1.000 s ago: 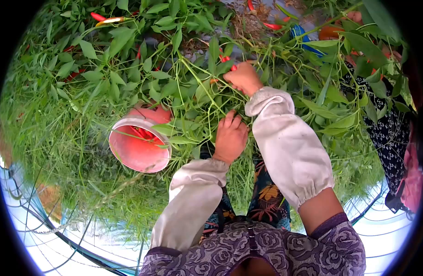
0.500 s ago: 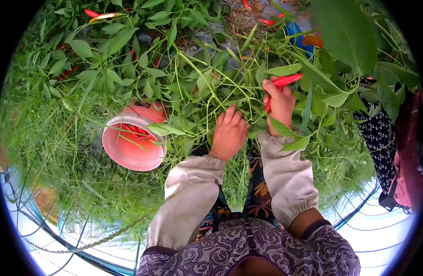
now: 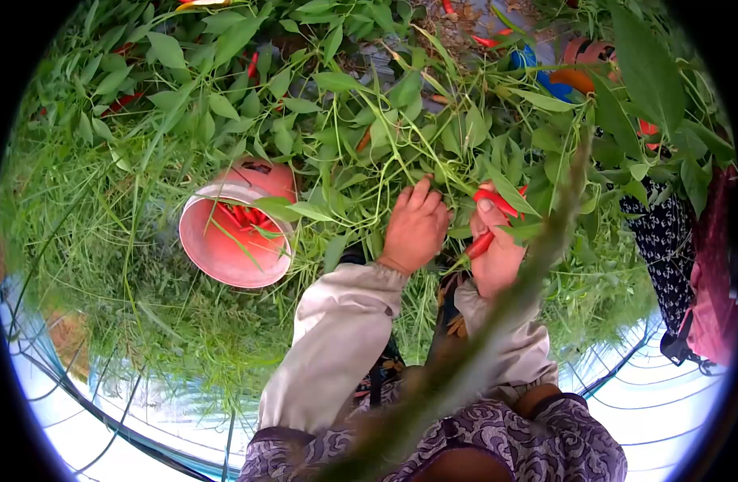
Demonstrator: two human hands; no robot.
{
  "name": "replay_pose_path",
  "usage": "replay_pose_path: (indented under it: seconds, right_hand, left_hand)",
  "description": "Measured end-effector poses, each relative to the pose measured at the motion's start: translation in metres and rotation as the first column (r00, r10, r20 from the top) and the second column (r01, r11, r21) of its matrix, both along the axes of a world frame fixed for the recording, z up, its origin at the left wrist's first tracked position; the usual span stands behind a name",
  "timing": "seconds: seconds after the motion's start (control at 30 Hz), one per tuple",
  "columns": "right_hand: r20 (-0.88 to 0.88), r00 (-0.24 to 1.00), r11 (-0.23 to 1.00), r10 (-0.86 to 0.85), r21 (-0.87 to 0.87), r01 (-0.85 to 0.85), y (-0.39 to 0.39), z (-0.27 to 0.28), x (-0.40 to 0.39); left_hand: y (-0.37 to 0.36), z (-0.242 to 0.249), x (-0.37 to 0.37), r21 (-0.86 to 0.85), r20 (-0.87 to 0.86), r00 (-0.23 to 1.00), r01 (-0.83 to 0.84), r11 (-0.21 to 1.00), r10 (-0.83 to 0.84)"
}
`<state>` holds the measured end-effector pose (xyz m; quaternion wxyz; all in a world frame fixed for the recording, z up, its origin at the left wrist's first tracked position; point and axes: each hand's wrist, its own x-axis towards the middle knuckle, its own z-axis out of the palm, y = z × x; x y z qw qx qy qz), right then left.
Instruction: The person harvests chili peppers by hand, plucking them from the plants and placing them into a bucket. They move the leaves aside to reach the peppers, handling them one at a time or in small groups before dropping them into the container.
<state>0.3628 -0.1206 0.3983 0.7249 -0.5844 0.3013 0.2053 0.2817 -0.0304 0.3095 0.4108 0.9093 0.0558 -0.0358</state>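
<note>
My right hand [image 3: 497, 249] is closed around red chili peppers [image 3: 493, 202], low among the leaves of the chili plant [image 3: 401, 120]. My left hand [image 3: 415, 226] sits just to its left, fingers curled into the green stems, palm hidden; whether it grips a stem I cannot tell. Both arms wear pale sleeve covers. A pink bucket [image 3: 224, 257] with several red chilies [image 3: 244, 217] inside lies tilted in the grass, left of my left hand. More red chilies [image 3: 487, 40] hang further up in the foliage.
Tall grass [image 3: 120, 265] surrounds the bucket. A blurred green stem [image 3: 481, 321] crosses close to the camera over my right arm. Dark patterned cloth and pink fabric [image 3: 690, 257], perhaps another person, show at the right edge. A blue and orange object [image 3: 558, 76] lies behind the leaves.
My right hand reached up into the plant, came away holding red chilies, and has dropped down next to my left hand. My left hand shifted slightly. A blurred stem now swings across the view.
</note>
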Motion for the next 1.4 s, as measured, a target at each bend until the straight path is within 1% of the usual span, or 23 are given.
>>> replay_pose_path:
  seconds: [0.03, 0.1, 0.27, 0.3, 0.37, 0.43, 0.53, 0.6, 0.63, 0.7, 0.77, 0.8, 0.87, 0.97, 1.03, 1.07, 1.1, 1.17, 1.2, 1.27, 1.3, 1.37, 1.4]
  right_hand:
    - [0.0, 1.0, 1.0, 0.003, -0.003, -0.003, 0.006, 0.0, -0.005]
    - [0.293, 0.954, 0.996, 0.058, -0.075, -0.037, 0.01, -0.002, -0.013]
    - [0.161, 0.981, 0.992, 0.109, 0.038, -0.116, 0.003, 0.044, -0.009]
    - [-0.151, 0.982, 0.958, 0.117, 0.277, -0.071, -0.001, 0.037, -0.006]
    - [-0.648, 0.688, 0.754, 0.327, 0.618, 0.223, -0.005, 0.021, -0.006]
    - [-0.744, 0.618, 0.941, 0.253, 0.337, 0.02, 0.014, 0.029, -0.011]
    - [-0.567, 0.611, 0.825, 0.552, 0.48, -0.299, 0.063, 0.049, -0.029]
    - [-0.315, 0.537, 0.618, 0.783, 0.49, -0.614, 0.104, 0.047, -0.053]
    - [-0.127, 0.451, 0.46, 0.883, 0.417, -0.784, 0.126, 0.04, -0.069]
    - [0.145, 0.339, 0.325, 0.929, 0.114, -0.939, 0.171, 0.022, -0.107]
    - [0.233, 0.063, 0.058, 0.97, 0.031, -0.998, 0.203, -0.002, -0.132]
    - [0.239, 0.068, 0.062, 0.969, 0.033, -0.998, 0.212, -0.013, -0.145]
    - [0.362, 0.037, 0.207, 0.932, -0.444, -0.872, 0.221, -0.025, -0.166]
    - [0.54, 0.072, 0.268, 0.839, -0.294, -0.917, 0.229, -0.043, -0.126]
    - [0.44, 0.252, 0.36, 0.862, -0.179, -0.916, 0.232, -0.042, -0.055]
    - [0.41, 0.425, 0.549, 0.807, -0.253, -0.797, 0.237, -0.051, -0.029]
    - [0.473, 0.469, 0.651, 0.746, -0.371, -0.662, 0.24, -0.064, 0.0]
    - [0.459, 0.396, 0.605, 0.796, -0.638, -0.477, 0.256, -0.097, 0.049]
    - [0.464, 0.4, 0.612, 0.79, -0.64, -0.465, 0.265, -0.113, 0.056]
    - [0.156, 0.012, 0.146, 0.988, -0.888, -0.437, 0.29, -0.134, 0.059]
    - [-0.066, -0.238, -0.196, 0.969, -0.795, -0.575, 0.296, -0.136, 0.057]
    - [-0.075, -0.324, -0.22, 0.943, -0.871, -0.439, 0.292, -0.161, 0.03]
    - [-0.146, -0.376, -0.321, 0.915, -0.827, -0.461, 0.29, -0.156, 0.028]
  left_hand:
    - [0.001, 0.001, 0.0, -0.011, 0.009, 1.0, 0.003, 1.0, -0.003]
    - [0.003, 0.002, 0.001, -0.022, 0.008, 1.0, -0.029, 0.999, 0.029]
    - [0.006, -0.004, -0.003, -0.066, -0.033, 0.999, -0.043, 0.997, 0.041]
    - [0.005, -0.002, -0.003, -0.066, -0.029, 0.999, -0.043, 0.997, 0.041]
    - [0.004, -0.002, -0.006, -0.072, -0.047, 0.999, 0.013, 0.997, -0.016]
    - [0.005, -0.004, -0.007, -0.066, -0.05, 0.999, 0.002, 0.998, -0.005]
    - [-0.001, -0.006, -0.013, -0.026, -0.092, 0.996, -0.002, 1.0, 0.0]
    - [-0.003, -0.006, -0.012, -0.008, -0.106, 0.994, 0.0, 1.0, -0.001]
    - [-0.006, -0.008, -0.014, 0.0, -0.112, 0.994, -0.001, 1.0, 0.001]
    - [-0.005, 0.002, -0.016, 0.014, -0.042, 0.999, -0.001, 1.0, 0.002]
    - [-0.008, 0.001, -0.018, 0.009, -0.063, 0.998, -0.025, 1.0, 0.026]
    - [-0.006, -0.001, -0.02, 0.017, -0.076, 0.997, -0.013, 1.0, 0.014]
    - [-0.006, -0.004, -0.024, 0.033, -0.057, 0.998, -0.011, 0.999, 0.012]
    - [-0.009, -0.015, -0.041, 0.064, -0.096, 0.994, 0.048, 0.997, -0.042]
    - [-0.017, -0.024, -0.052, 0.027, -0.15, 0.988, -0.021, 0.999, 0.025]
    - [-0.016, -0.027, -0.055, 0.031, -0.154, 0.988, -0.023, 0.999, 0.028]
    - [-0.015, -0.027, -0.056, 0.035, -0.161, 0.987, -0.021, 0.999, 0.026]
    - [-0.01, -0.022, -0.058, 0.041, -0.176, 0.984, -0.004, 0.999, 0.012]
    - [-0.013, -0.023, -0.06, 0.037, -0.177, 0.984, 0.002, 0.999, 0.005]
    - [-0.012, -0.02, -0.062, 0.038, -0.183, 0.983, 0.029, 0.999, -0.022]
    - [-0.013, -0.018, -0.062, 0.037, -0.186, 0.982, 0.042, 0.998, -0.035]
    - [-0.015, -0.015, -0.063, 0.035, -0.196, 0.979, 0.062, 0.997, -0.054]
    - [-0.016, -0.013, -0.063, 0.032, -0.204, 0.977, 0.071, 0.997, -0.063]
